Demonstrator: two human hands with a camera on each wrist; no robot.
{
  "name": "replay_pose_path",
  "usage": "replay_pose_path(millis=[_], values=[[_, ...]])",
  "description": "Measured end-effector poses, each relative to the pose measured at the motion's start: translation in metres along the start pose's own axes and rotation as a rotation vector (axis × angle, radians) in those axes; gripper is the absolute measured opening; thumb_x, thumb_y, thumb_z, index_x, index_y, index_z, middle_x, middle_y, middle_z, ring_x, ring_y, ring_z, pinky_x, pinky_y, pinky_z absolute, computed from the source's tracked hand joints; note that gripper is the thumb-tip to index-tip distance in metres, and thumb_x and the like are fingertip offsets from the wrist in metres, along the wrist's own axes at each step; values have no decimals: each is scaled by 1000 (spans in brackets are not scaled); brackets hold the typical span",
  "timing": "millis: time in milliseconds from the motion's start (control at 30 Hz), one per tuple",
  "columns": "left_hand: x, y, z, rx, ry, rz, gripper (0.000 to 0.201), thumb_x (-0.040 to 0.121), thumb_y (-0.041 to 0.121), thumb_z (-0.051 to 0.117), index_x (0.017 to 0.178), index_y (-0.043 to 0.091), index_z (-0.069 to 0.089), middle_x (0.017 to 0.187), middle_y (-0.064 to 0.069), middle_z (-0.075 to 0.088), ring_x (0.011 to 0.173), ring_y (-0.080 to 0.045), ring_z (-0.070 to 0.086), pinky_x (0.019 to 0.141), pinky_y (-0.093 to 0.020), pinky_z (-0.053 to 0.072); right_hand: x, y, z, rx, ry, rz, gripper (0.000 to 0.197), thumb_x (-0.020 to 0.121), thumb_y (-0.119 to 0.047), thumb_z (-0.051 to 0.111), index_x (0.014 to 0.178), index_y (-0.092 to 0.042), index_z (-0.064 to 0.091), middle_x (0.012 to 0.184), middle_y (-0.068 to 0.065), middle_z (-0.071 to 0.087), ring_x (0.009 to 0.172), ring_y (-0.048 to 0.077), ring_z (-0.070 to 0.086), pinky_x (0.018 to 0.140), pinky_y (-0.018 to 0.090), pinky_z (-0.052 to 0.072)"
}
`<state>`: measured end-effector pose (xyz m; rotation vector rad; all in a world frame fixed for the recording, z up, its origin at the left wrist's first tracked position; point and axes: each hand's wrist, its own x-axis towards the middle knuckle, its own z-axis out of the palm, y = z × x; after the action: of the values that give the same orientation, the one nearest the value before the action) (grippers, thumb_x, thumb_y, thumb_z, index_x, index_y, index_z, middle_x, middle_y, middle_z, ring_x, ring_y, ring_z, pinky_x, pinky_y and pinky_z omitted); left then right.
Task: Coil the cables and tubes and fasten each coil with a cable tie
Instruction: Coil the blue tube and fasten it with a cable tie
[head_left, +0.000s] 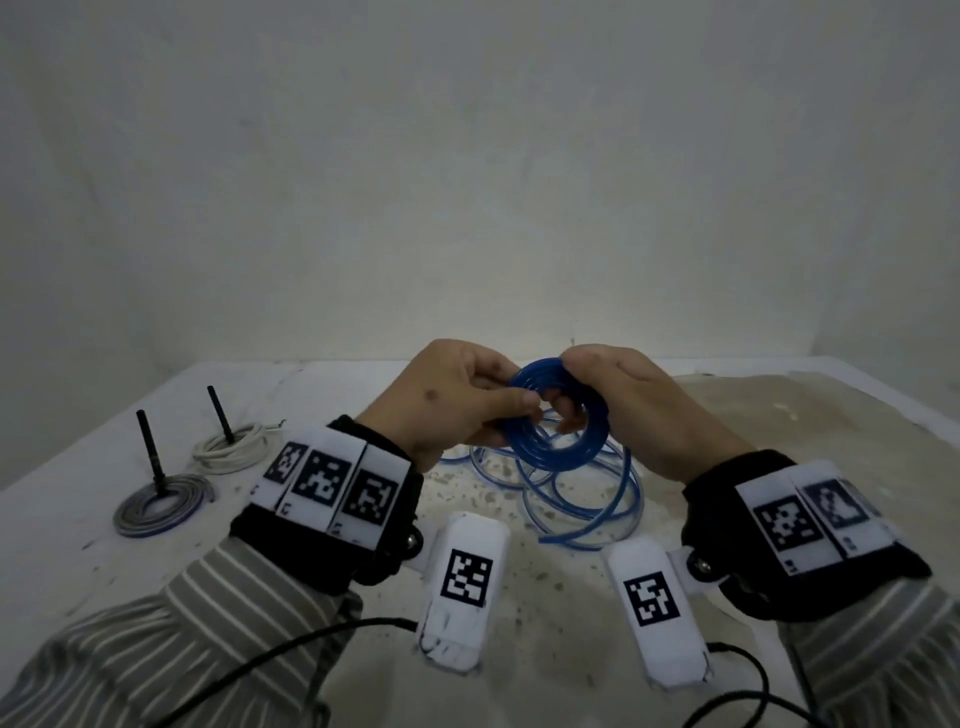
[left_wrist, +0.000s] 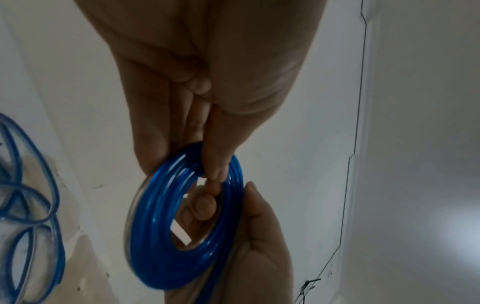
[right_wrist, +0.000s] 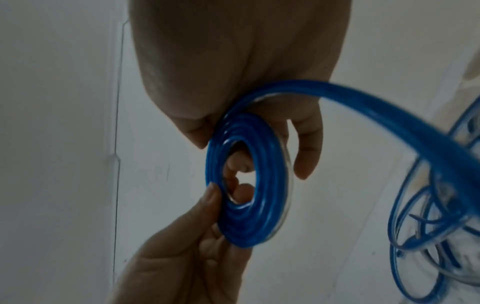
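Step in hand: winding the blue tube (head_left: 558, 415) into a flat coil, held in the air between both hands above the surface (head_left: 78, 519). Several turns are already lying tight against each other; no tie is on it yet.

Left hand (head_left: 441, 400): thumb and fingers (left_wrist: 215, 164) are pinching the near-left side of the coil, thumb pressing on one face, other fingers curled behind. Grip looks firm.

Right hand (head_left: 639, 410): fingers curling over the top-right of the coil, thumb on one face, fingertips (right_wrist: 306, 156) reaching past the outer rim. In the right wrist view the free run of tube is leaving the coil over this hand and sweeping off toward the slack.

Remaining slack (head_left: 576, 499): a tangle of loose blue loops is lying on the surface just under and in front of the hands, one cut end pointing toward the person. A fair share of the length is probably still to wind.

Next move, as I judge it: left hand holding the turns flat while the right feeds another loop round the outside. The tube looks springy, so letting go of either side would likely let the turns pop open. No cable tie is in view that I can make out.

Off to the left: two black pegs, a white cable coil (head_left: 231, 449) round the farther one and a grey cable coil (head_left: 161, 506) round the nearer.
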<state>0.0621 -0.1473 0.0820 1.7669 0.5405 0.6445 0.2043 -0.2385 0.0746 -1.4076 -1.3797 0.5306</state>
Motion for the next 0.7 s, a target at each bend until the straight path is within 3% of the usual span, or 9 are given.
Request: replay_pose_path(millis=[67, 200, 333, 467, 567, 633, 700], values=[[-1, -5, 6, -77, 17, -3, 4, 80, 3, 66, 80, 6, 67, 68, -5, 71, 64, -14, 68, 65, -30, 59, -1, 2, 0, 67, 29, 5, 38, 99, -20, 34, 68, -8, 53, 58, -1, 51, 53, 6, 47, 56, 17, 44], [-2, -13, 14, -221, 61, -12, 3, 81, 2, 63, 83, 3, 66, 68, -5, 70, 62, -14, 68, 55, -22, 54, -1, 10, 2, 126, 108, 10, 35, 95, -25, 44, 70, -5, 59, 58, 2, 54, 53, 9, 50, 60, 27, 49], [0, -15, 20, -431, 139, -18, 5, 84, 4, 60, 79, 4, 63, 66, -3, 68, 59, -10, 66, 56, -22, 56, 0, 17, 2, 117, 216, -3, 37, 95, -32, 44, 68, -11, 58, 59, 0, 54, 51, 7, 47, 59, 28, 43], [-2, -17, 35, -502, 143, -10, 5, 85, 5, 58, 82, 6, 61, 71, -4, 67, 61, -10, 66, 57, -20, 55, 3, 18, 6, 212, 333, -55, 43, 97, -32, 38, 60, -13, 47, 57, 0, 45, 54, 12, 38, 59, 28, 34], [-3, -19, 35, -460, 75, -18, 5, 87, 6, 57, 86, 4, 61, 79, -8, 67, 70, -14, 67, 66, -24, 58, 3, 19, 2, 284, 276, -26, 42, 98, -31, 38, 59, -15, 41, 52, -4, 39, 51, 11, 35, 59, 29, 35], [-4, -15, 27, -349, 16, -26, 6, 87, 6, 56, 89, 4, 62, 83, -8, 68, 74, -15, 67, 73, -28, 58, 3, 19, -2, 205, 187, -26, 41, 98, -31, 36, 60, -14, 40, 51, -6, 38, 50, 10, 35, 58, 27, 35], [-4, -6, 19, -227, -23, 8, 7, 87, 7, 58, 90, 7, 64, 83, -8, 69, 73, -14, 67, 70, -28, 58, 2, 18, -7, 48, 93, -38, 41, 97, -32, 37, 61, -14, 41, 51, -8, 40, 51, 11, 36, 60, 31, 36]])
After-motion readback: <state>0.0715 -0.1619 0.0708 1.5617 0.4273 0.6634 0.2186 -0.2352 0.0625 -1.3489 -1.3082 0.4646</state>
